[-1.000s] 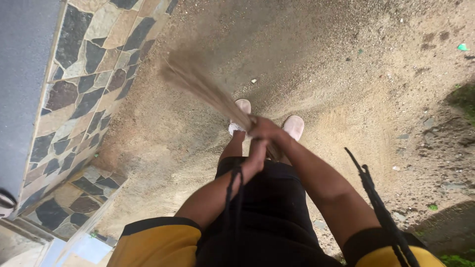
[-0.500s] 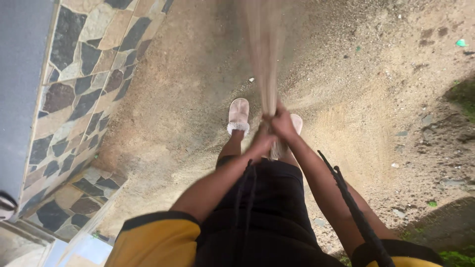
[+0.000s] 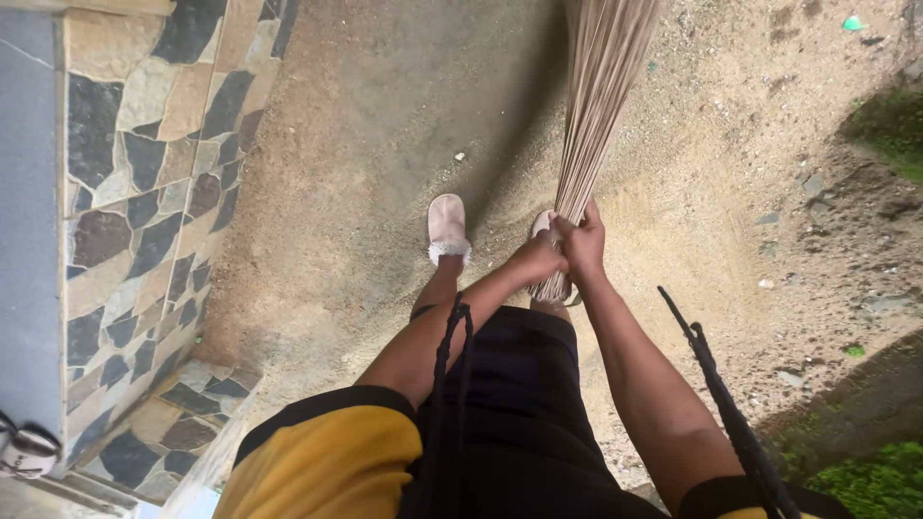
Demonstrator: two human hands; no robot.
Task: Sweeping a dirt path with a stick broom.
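Observation:
I look straight down at sandy ground (image 3: 385, 144). Both my hands grip the bound end of a bundle-type straw broom (image 3: 596, 96). My left hand (image 3: 538, 258) holds the lower part of the bundle, and my right hand (image 3: 583, 240) is wrapped around it just above. The bristles fan out away from me toward the top of the view, above the sand. My two feet in pale fluffy slippers (image 3: 447, 226) stand right below the hands, the right one mostly hidden behind the broom.
A raised ledge faced with irregular stone tiles (image 3: 144, 192) runs along the left. A sandal (image 3: 29, 450) lies at the lower left. Grass patches (image 3: 865, 485) and small stones edge the right side. Dark braids (image 3: 731, 413) hang in front of me.
The broom has swung from pointing up-left across to pointing up and slightly right. My hands moved a little rightward with it, and my view shifted.

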